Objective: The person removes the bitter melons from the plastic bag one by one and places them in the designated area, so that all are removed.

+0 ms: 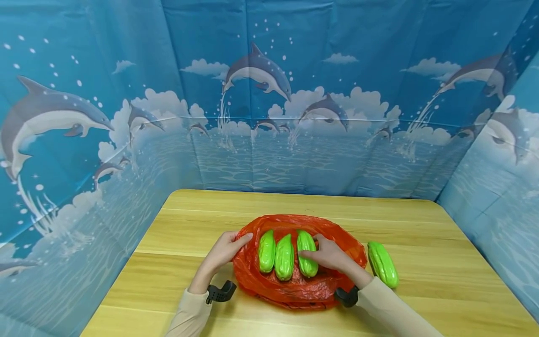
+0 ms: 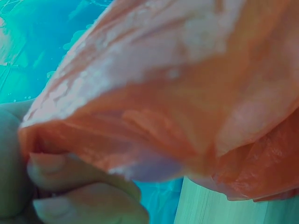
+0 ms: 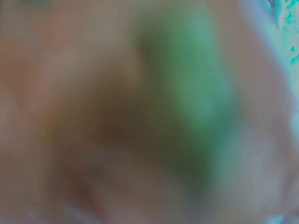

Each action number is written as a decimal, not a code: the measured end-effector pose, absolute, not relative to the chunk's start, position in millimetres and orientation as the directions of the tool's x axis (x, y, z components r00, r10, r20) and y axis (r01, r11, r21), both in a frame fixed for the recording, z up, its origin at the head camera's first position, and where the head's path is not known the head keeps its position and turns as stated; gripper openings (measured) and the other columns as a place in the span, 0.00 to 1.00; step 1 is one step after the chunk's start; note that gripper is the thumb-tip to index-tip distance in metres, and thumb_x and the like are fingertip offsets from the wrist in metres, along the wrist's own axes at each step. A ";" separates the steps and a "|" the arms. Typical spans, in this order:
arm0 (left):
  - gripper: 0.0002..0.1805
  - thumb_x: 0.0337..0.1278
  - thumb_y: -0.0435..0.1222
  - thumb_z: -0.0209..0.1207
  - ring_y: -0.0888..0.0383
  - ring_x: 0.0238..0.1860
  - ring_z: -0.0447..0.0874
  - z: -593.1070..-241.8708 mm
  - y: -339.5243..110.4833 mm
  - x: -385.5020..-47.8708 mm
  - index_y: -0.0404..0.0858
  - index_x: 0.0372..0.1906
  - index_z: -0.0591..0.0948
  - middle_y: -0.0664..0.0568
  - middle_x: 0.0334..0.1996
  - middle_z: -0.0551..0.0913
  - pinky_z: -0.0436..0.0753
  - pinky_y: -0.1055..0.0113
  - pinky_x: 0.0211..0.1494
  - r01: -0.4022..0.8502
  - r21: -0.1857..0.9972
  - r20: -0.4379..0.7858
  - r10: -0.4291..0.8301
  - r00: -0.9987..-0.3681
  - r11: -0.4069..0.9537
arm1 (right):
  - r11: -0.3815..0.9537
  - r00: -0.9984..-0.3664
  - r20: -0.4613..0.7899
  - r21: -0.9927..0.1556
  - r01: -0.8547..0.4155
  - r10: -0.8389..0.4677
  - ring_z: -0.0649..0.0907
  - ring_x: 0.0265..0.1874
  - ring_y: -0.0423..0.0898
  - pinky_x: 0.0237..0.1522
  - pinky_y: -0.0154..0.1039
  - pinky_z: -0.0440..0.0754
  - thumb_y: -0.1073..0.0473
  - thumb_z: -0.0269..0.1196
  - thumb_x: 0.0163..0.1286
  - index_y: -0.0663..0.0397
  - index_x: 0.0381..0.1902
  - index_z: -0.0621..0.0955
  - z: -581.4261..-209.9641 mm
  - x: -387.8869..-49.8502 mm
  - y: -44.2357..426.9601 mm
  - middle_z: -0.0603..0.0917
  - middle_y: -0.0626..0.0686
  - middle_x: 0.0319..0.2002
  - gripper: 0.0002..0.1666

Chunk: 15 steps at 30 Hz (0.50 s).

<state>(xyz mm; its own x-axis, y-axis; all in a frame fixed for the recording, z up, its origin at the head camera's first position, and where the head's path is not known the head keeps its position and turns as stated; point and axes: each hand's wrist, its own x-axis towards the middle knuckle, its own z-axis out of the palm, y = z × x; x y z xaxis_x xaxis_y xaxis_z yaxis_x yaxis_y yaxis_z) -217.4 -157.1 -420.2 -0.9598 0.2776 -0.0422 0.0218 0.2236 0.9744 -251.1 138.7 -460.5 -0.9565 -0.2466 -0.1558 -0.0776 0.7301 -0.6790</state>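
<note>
A red plastic bag lies spread on the table with its mouth open upward. My left hand pinches the bag's left rim between thumb and fingers; the left wrist view shows the thin red film in that grip. Three glossy green gourds sit side by side inside: a left gourd, a middle gourd and a right gourd. Around the right gourd, my right hand grips with thumb and fingers. The right wrist view is badly blurred, with a green shape between skin tones.
Another green gourd lies on the wooden table, just right of the bag. Black wrist mounts sit on my left wrist and right wrist. Dolphin-printed blue curtains hang behind the table and at both sides.
</note>
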 end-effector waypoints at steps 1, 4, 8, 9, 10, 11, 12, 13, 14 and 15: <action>0.21 0.70 0.39 0.51 0.62 0.16 0.72 -420.2 -157.1 -217.3 0.22 0.30 0.74 0.50 0.15 0.73 0.73 0.70 0.23 0.021 0.974 -0.043 0.278 -0.959 0.224 | 0.727 -0.957 -0.154 -0.682 -0.078 -0.247 0.80 0.40 0.53 0.36 0.49 0.77 0.39 0.67 0.57 0.70 0.62 0.66 -460.6 -251.0 138.8 0.79 0.62 0.46 0.49; 0.21 0.70 0.40 0.51 0.62 0.15 0.72 -420.2 -157.0 -217.3 0.22 0.30 0.74 0.51 0.15 0.73 0.73 0.70 0.22 0.020 0.974 -0.046 0.281 -0.959 0.225 | 0.724 -0.958 -0.147 -0.685 -0.081 -0.247 0.80 0.42 0.54 0.38 0.50 0.78 0.39 0.68 0.56 0.69 0.61 0.66 -461.4 -251.1 138.9 0.79 0.63 0.47 0.48; 0.22 0.70 0.40 0.51 0.62 0.15 0.71 -420.2 -156.9 -217.5 0.22 0.31 0.74 0.50 0.15 0.73 0.73 0.70 0.22 0.018 0.975 -0.048 0.285 -0.957 0.223 | 0.730 -0.959 -0.140 -0.678 -0.089 -0.247 0.80 0.41 0.54 0.38 0.50 0.77 0.38 0.68 0.56 0.69 0.61 0.66 -460.8 -251.0 138.4 0.79 0.63 0.46 0.49; 0.22 0.70 0.40 0.51 0.62 0.15 0.72 -420.3 -156.9 -217.6 0.22 0.31 0.74 0.50 0.15 0.73 0.73 0.70 0.22 0.019 0.975 -0.047 0.287 -0.957 0.222 | 0.732 -0.959 -0.139 -0.675 -0.090 -0.246 0.80 0.40 0.53 0.37 0.49 0.77 0.38 0.68 0.56 0.69 0.62 0.66 -460.2 -250.8 138.1 0.79 0.62 0.45 0.49; 0.22 0.70 0.40 0.51 0.62 0.15 0.71 -420.4 -156.8 -217.6 0.21 0.31 0.74 0.50 0.15 0.73 0.73 0.70 0.22 0.019 0.975 -0.047 0.287 -0.957 0.222 | 0.734 -0.959 -0.140 -0.673 -0.090 -0.245 0.80 0.39 0.52 0.36 0.49 0.77 0.38 0.68 0.56 0.69 0.62 0.66 -459.4 -250.5 137.8 0.79 0.61 0.44 0.49; 0.22 0.70 0.40 0.51 0.62 0.15 0.71 -420.6 -156.8 -217.6 0.21 0.31 0.74 0.49 0.15 0.73 0.73 0.70 0.22 0.018 0.975 -0.048 0.287 -0.957 0.222 | 0.735 -0.960 -0.139 -0.672 -0.090 -0.245 0.80 0.38 0.51 0.35 0.48 0.77 0.38 0.68 0.56 0.69 0.62 0.66 -458.9 -250.3 137.5 0.80 0.61 0.43 0.49; 0.22 0.70 0.40 0.51 0.62 0.16 0.72 -420.8 -156.7 -217.6 0.21 0.31 0.74 0.48 0.16 0.73 0.73 0.70 0.23 0.018 0.975 -0.048 0.288 -0.956 0.220 | 0.736 -0.960 -0.138 -0.671 -0.090 -0.244 0.80 0.36 0.50 0.35 0.48 0.77 0.38 0.68 0.56 0.68 0.62 0.66 -458.3 -250.1 137.2 0.80 0.60 0.41 0.49; 0.22 0.70 0.40 0.51 0.62 0.16 0.72 -421.0 -156.7 -217.6 0.21 0.32 0.74 0.47 0.16 0.74 0.74 0.70 0.23 0.017 0.975 -0.048 0.289 -0.956 0.220 | 0.737 -0.960 -0.138 -0.670 -0.090 -0.242 0.80 0.36 0.50 0.34 0.47 0.77 0.38 0.68 0.56 0.69 0.62 0.66 -458.1 -249.9 137.1 0.80 0.59 0.41 0.49; 0.22 0.70 0.40 0.51 0.62 0.16 0.72 -421.1 -156.6 -217.6 0.21 0.32 0.75 0.45 0.17 0.74 0.74 0.70 0.23 0.017 0.976 -0.048 0.290 -0.956 0.218 | 0.737 -0.961 -0.137 -0.670 -0.089 -0.240 0.80 0.36 0.50 0.34 0.47 0.76 0.38 0.68 0.55 0.69 0.62 0.66 -457.6 -249.7 136.9 0.80 0.59 0.41 0.49; 0.21 0.70 0.40 0.51 0.62 0.16 0.73 -421.2 -156.5 -217.6 0.21 0.32 0.75 0.43 0.17 0.75 0.74 0.70 0.23 0.017 0.976 -0.048 0.290 -0.956 0.218 | 0.737 -0.961 -0.136 -0.670 -0.089 -0.239 0.80 0.36 0.50 0.34 0.47 0.77 0.38 0.68 0.55 0.69 0.62 0.66 -457.5 -249.6 136.9 0.80 0.59 0.41 0.50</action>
